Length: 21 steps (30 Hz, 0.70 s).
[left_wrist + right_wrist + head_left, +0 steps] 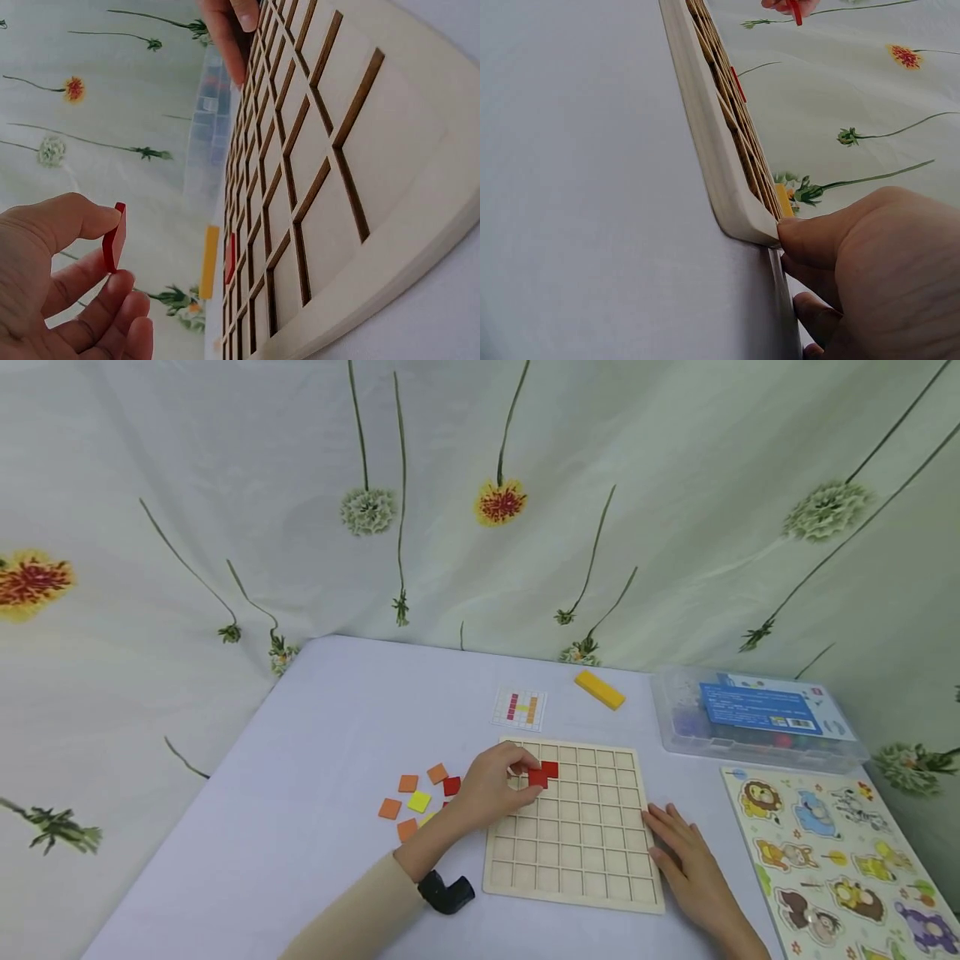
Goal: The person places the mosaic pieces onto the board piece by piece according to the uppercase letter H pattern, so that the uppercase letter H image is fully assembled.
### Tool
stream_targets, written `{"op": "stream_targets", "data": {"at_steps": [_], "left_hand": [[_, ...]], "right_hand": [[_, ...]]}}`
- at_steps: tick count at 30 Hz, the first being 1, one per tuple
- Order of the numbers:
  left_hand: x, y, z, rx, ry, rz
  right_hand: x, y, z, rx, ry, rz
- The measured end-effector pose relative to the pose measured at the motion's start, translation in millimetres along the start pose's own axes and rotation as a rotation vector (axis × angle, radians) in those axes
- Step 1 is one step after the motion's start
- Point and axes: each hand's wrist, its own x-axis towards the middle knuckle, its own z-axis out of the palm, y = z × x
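My left hand (489, 787) pinches a red square tile (115, 238) between thumb and fingertips, held up over the wooden grid board (592, 881). In the left wrist view the tile is tilted on edge and apart from the board. Another red tile (551, 767) lies in a cell in the board's upper part. At the board's right edge rests my right hand (692, 868), its fingers fairly straight. Its thumb (810, 238) touches the board's rim in the right wrist view, where the other fingers are partly hidden.
Loose orange (389, 808), yellow (419, 802) and red tiles (452, 786) lie left of the board, some hidden by my left forearm. Behind are a pattern card (498, 710) and a yellow block (599, 690). A clear plastic box (678, 739) and an animal puzzle board (817, 868) sit right. A black object (450, 895) lies near my left sleeve.
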Motion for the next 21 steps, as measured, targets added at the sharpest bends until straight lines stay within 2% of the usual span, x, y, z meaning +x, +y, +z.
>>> {"op": "stream_targets", "data": {"at_steps": [4, 9, 21], "left_hand": [[8.9, -5.3, 5.9, 0.007, -0.027, -0.017], [15.1, -10.8, 12.9, 0.018, -0.07, -0.068], [25.2, -16.5, 25.4, 0.065, -0.15, -0.097]], "right_hand": [[0.1, -1.3, -0.3, -0.003, -0.002, 0.009], [0.4, -1.8, -0.3, -0.006, -0.005, 0.014], [-0.2, -1.3, 0.0, -0.007, -0.009, 0.02]]}}
